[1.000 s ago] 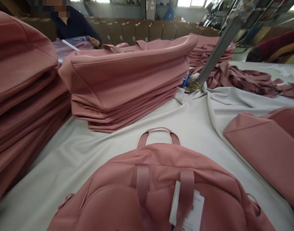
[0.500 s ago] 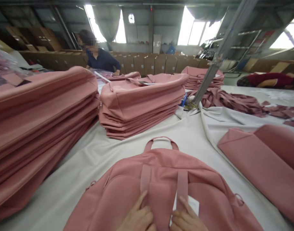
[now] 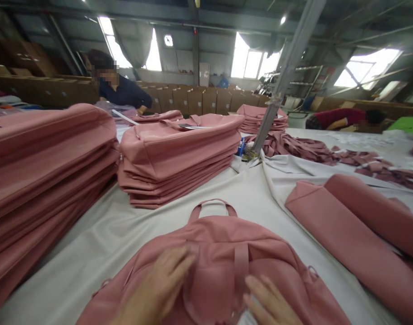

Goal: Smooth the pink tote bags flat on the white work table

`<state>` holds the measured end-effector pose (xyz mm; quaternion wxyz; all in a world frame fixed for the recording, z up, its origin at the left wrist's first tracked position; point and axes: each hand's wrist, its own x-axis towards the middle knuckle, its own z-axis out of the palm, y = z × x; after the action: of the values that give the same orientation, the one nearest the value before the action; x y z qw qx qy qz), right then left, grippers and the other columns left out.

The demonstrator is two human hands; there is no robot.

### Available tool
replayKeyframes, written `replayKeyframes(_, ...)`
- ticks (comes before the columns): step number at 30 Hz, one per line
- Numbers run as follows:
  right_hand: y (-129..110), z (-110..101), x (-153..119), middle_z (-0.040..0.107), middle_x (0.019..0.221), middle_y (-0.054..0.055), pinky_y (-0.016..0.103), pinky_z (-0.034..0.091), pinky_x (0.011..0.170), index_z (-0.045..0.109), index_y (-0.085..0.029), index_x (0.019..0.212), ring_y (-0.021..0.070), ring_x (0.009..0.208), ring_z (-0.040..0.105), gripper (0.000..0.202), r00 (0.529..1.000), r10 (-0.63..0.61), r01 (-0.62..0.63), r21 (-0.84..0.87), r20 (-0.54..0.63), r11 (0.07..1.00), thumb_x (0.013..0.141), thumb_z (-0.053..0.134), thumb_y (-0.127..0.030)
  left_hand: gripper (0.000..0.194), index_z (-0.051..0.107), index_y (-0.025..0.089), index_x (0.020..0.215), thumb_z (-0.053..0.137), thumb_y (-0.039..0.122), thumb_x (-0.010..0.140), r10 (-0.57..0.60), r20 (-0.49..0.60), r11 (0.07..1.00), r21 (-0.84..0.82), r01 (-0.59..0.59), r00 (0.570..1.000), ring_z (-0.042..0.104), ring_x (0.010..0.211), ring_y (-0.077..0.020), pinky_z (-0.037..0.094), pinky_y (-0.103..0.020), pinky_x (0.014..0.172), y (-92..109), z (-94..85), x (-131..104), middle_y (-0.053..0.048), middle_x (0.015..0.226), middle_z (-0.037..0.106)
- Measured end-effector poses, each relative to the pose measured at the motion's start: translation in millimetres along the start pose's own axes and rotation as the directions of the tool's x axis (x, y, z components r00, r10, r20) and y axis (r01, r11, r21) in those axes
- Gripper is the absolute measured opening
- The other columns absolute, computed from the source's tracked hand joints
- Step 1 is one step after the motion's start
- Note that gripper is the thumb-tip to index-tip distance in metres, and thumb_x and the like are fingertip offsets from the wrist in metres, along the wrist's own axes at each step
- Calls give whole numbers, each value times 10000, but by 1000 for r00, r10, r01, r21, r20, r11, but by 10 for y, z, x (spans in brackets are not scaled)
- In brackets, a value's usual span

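A pink bag (image 3: 213,266) lies on the cloth in front of me, its top carry loop (image 3: 213,201) pointing away. My left hand (image 3: 161,280), somewhat blurred, has its fingers closed at the left strap (image 3: 192,247) on the bag's front. Beside the lower part of the right strap (image 3: 241,262), my right hand (image 3: 269,300) rests with fingers stretched and apart. A white paper tag (image 3: 247,317) shows partly by the right hand's fingers at the bottom edge.
Stacks of pink bags stand on the left (image 3: 51,171) and ahead (image 3: 182,158). More pink pieces (image 3: 348,221) lie at right. A metal post (image 3: 277,85) rises beyond, near a heap of straps (image 3: 294,146). Two people (image 3: 125,92) (image 3: 341,118) bend over farther back.
The view has turned right and tilted up slightly. My left hand has moved up along the left strap. My right hand has spread its fingers away from the right strap, and the tag shows less.
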<state>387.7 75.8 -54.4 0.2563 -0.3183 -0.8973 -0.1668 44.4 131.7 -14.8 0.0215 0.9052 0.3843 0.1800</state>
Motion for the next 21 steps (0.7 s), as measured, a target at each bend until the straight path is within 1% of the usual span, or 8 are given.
replayKeyframes(2,333,-133,99,562,1320,163,478,406,1058,591,-152,1260,304,1266,486,354,981,194,-191,-85,25,978,943,457,-235,423,495,238,1332,434,190,916,-181,193,983,37,177,964,517,1181,-261,466,-419,997,-257,-120,230,-101,1290,559)
replayKeyframes(4,683,-173,154,536,1334,192,596,413,1000,570,-167,1283,371,1236,494,393,945,298,-276,-157,134,948,895,522,-208,383,554,229,1258,494,217,879,-251,399,967,56,250,882,558,1059,-278,485,-442,931,-462,-159,423,-99,1155,600)
replayKeyframes(6,958,-133,161,569,1282,181,559,495,916,555,-185,1292,356,1134,564,449,894,327,-301,-131,306,945,852,606,-257,406,564,225,1231,540,214,826,-241,538,964,36,263,808,559,998,-278,490,-429,889,-590,-140,548,-88,1087,596)
replayKeyframes(8,1112,-68,142,582,1255,148,446,558,846,527,-208,1316,302,1053,602,546,824,341,-354,-59,452,933,801,689,-285,466,535,221,1253,561,212,788,-219,598,963,5,270,771,537,1015,-281,477,-422,894,-650,-100,594,-87,1117,570)
replayKeyframes(10,1160,-22,121,555,1288,126,383,568,833,512,-240,1329,275,1058,598,585,773,367,-418,-19,517,908,787,722,-300,480,522,211,1251,574,228,775,-223,626,956,-9,292,748,523,1031,-284,468,-422,903,-670,-53,572,-91,1160,546)
replayKeyframes(12,1149,-9,114,552,1289,113,366,563,841,520,-258,1322,260,1051,602,522,771,360,-433,18,526,901,834,683,-340,450,518,212,1245,567,249,799,-233,617,950,-21,312,751,524,1036,-274,462,-411,907,-671,-4,503,-89,1176,540)
replayKeyframes(16,1096,-39,151,640,1119,75,302,564,775,607,-256,1216,200,924,640,298,823,314,-403,97,473,910,961,506,-373,340,527,224,1238,500,246,900,-213,521,955,-65,288,826,552,1037,-235,465,-363,900,-680,41,359,-62,1143,579)
replayKeyframes(21,1153,-269,176,694,1083,62,286,554,743,670,-251,1136,188,895,659,286,925,263,-301,107,274,948,993,447,-360,245,593,249,1147,414,320,995,-38,365,989,-119,87,930,573,817,-141,470,-224,708,-744,-259,322,-13,932,604)
